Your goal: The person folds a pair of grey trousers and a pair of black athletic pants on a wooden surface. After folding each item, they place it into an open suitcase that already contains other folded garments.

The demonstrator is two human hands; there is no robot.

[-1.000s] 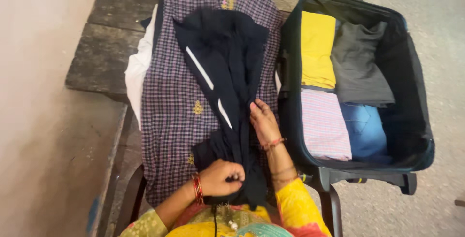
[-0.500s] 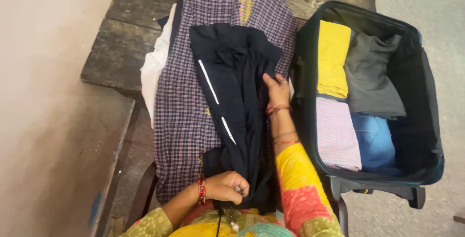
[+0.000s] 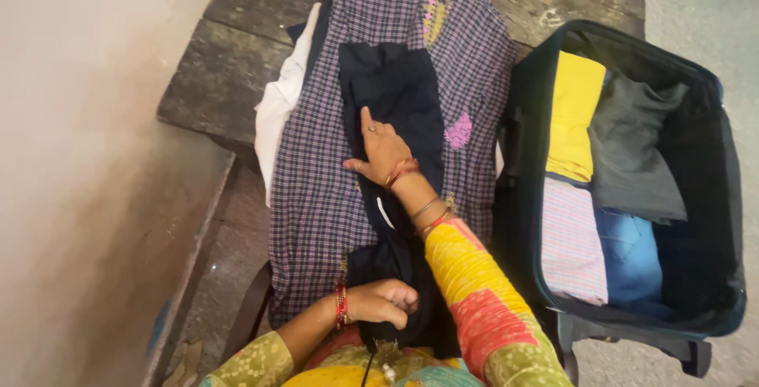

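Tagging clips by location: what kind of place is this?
Probably a plain room or porch at a home, used for packing. An open suitcase with folded clothes stands on a bare floor, beside a worn wooden table against a plastered wall. The right hand smooths a dark garment.

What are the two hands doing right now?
Left hand: closed, gripping the near end of the dark garment.
Right hand: open, lying flat on the dark garment, holding nothing.
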